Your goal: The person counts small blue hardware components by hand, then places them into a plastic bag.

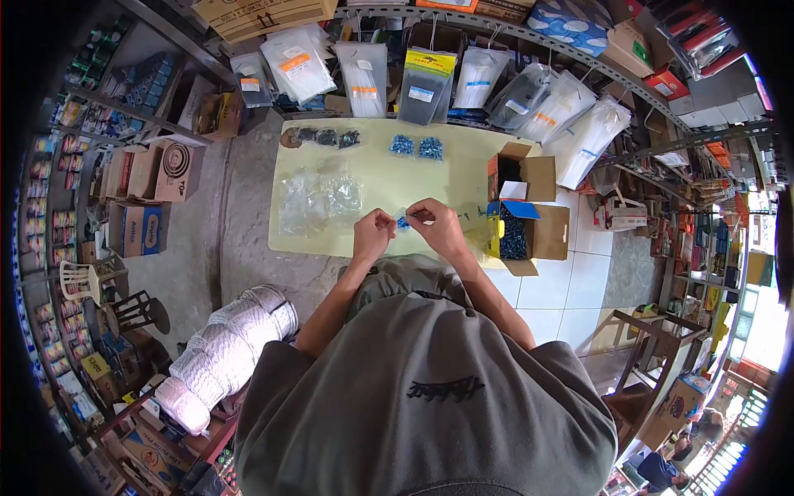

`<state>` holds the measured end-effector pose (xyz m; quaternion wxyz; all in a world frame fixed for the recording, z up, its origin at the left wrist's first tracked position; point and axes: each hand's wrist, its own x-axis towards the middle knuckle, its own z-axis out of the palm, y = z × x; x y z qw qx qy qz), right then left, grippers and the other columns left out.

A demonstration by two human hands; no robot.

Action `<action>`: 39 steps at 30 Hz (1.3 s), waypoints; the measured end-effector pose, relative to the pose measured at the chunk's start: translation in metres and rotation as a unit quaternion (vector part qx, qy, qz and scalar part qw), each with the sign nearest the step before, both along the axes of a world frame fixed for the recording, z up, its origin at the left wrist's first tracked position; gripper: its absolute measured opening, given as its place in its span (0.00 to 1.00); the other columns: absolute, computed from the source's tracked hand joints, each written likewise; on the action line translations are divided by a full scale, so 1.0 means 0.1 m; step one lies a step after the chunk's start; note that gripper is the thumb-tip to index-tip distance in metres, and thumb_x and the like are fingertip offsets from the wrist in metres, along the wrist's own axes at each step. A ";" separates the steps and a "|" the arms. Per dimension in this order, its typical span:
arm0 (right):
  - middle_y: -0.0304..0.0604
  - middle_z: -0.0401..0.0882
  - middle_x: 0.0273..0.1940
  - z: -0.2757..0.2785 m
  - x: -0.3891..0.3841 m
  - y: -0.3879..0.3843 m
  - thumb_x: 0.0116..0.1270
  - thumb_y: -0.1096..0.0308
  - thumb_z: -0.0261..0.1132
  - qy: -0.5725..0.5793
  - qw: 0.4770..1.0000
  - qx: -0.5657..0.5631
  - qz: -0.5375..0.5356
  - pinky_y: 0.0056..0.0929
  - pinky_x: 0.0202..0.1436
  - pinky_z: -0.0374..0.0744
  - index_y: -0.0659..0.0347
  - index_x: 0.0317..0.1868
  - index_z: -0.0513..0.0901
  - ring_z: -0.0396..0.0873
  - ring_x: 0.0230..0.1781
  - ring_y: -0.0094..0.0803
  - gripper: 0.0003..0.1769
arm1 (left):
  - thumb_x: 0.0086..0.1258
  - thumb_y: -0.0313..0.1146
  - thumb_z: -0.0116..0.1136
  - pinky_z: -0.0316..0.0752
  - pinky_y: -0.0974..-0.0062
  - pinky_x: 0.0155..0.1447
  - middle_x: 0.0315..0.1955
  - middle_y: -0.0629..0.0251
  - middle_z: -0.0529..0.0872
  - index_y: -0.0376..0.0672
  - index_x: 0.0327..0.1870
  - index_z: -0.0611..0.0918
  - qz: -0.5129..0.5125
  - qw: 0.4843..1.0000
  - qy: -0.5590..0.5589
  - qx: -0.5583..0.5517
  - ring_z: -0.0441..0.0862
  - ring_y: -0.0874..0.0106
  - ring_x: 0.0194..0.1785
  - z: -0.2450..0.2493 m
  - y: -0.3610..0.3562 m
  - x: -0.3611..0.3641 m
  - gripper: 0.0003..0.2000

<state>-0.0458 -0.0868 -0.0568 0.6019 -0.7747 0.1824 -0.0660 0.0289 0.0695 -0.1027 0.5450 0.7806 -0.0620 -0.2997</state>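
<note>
Near the front edge of the pale yellow table [380,145], my left hand [375,232] and my right hand [437,225] face each other with fingers pinched. Between them is a small clear plastic bag [403,222] with blue pieces in it, its edges mostly hidden by my fingers. Both hands appear to grip its top. To the right of my right hand lie several loose blue pieces [466,216]. An open box [542,231] of small dark-blue pieces, too small to name, stands at the table's right edge. Flat clear bags [318,198] are spread to the left.
Two filled blue packets [416,147] and several dark packets [327,137] lie along the far side. Another open box [538,178] holds black pieces. Cable tie packs [428,87] hang beyond the table. A large white rope roll [231,347] stands at lower left.
</note>
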 end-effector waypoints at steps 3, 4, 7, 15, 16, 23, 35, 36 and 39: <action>0.45 0.85 0.35 0.06 0.00 0.01 0.57 0.75 0.70 0.000 1.000 0.002 -0.005 0.28 0.43 0.82 0.65 0.39 0.83 0.85 0.36 0.32 0.09 | 0.64 0.25 0.60 0.76 0.82 0.28 0.22 0.67 0.82 0.35 0.31 0.78 -0.007 1.000 -0.025 -0.013 0.81 0.80 0.25 -0.02 0.01 0.00 0.04; 0.45 0.85 0.35 0.09 0.01 0.01 0.57 0.75 0.70 0.000 1.000 0.002 -0.005 0.28 0.43 0.82 0.65 0.39 0.83 0.85 0.36 0.32 0.09 | 0.64 0.25 0.60 0.76 0.82 0.28 0.22 0.67 0.82 0.35 0.31 0.78 -0.007 1.000 -0.025 -0.013 0.81 0.80 0.25 -0.03 0.02 0.00 0.04; 0.45 0.85 0.36 0.14 0.03 0.01 0.57 0.75 0.69 -0.013 1.000 -0.003 -0.007 0.29 0.43 0.82 0.65 0.39 0.83 0.85 0.37 0.32 0.09 | 0.64 0.26 0.60 0.76 0.82 0.29 0.22 0.66 0.82 0.35 0.31 0.78 -0.021 0.999 -0.036 -0.026 0.82 0.79 0.25 -0.03 0.03 -0.01 0.04; 0.45 0.83 0.36 0.12 0.08 0.01 0.56 0.77 0.68 -0.053 0.998 -0.045 0.002 0.28 0.40 0.81 0.64 0.38 0.83 0.84 0.34 0.32 0.08 | 0.63 0.28 0.61 0.76 0.81 0.29 0.22 0.66 0.82 0.35 0.31 0.79 -0.009 0.999 -0.020 -0.050 0.82 0.78 0.25 -0.05 0.04 -0.01 0.06; 0.45 0.83 0.36 0.10 0.08 0.01 0.56 0.77 0.68 -0.053 0.998 -0.045 0.002 0.28 0.40 0.81 0.64 0.38 0.83 0.84 0.34 0.32 0.08 | 0.63 0.28 0.61 0.76 0.81 0.29 0.22 0.66 0.82 0.35 0.31 0.79 -0.009 0.999 -0.020 -0.050 0.82 0.78 0.25 -0.05 0.03 -0.01 0.06; 0.45 0.83 0.34 0.03 0.07 0.02 0.55 0.79 0.68 -0.052 0.997 -0.052 0.004 0.28 0.38 0.81 0.64 0.37 0.82 0.83 0.32 0.32 0.08 | 0.62 0.24 0.61 0.75 0.80 0.30 0.20 0.66 0.82 0.34 0.30 0.79 0.011 1.000 0.004 -0.011 0.81 0.78 0.24 0.04 -0.01 0.01 0.04; 0.45 0.83 0.34 0.01 0.07 0.02 0.56 0.76 0.70 -0.040 0.997 -0.068 0.008 0.29 0.40 0.80 0.64 0.38 0.82 0.83 0.33 0.31 0.08 | 0.64 0.26 0.59 0.74 0.82 0.28 0.22 0.67 0.81 0.36 0.30 0.78 0.006 1.000 0.007 -0.014 0.81 0.80 0.24 0.00 0.01 0.01 0.04; 0.44 0.84 0.34 0.01 0.07 0.01 0.57 0.75 0.70 -0.030 0.997 -0.070 0.012 0.27 0.42 0.81 0.65 0.39 0.82 0.83 0.34 0.30 0.09 | 0.63 0.26 0.59 0.74 0.82 0.28 0.22 0.67 0.81 0.36 0.30 0.78 0.005 1.000 0.005 -0.018 0.81 0.80 0.24 -0.01 0.01 0.01 0.05; 0.44 0.84 0.34 0.02 0.07 0.02 0.57 0.75 0.70 -0.035 0.997 -0.066 0.008 0.27 0.42 0.81 0.65 0.38 0.82 0.83 0.34 0.30 0.09 | 0.63 0.27 0.60 0.73 0.82 0.28 0.22 0.68 0.81 0.36 0.30 0.78 0.009 0.999 0.009 -0.031 0.81 0.80 0.24 -0.02 0.01 0.01 0.05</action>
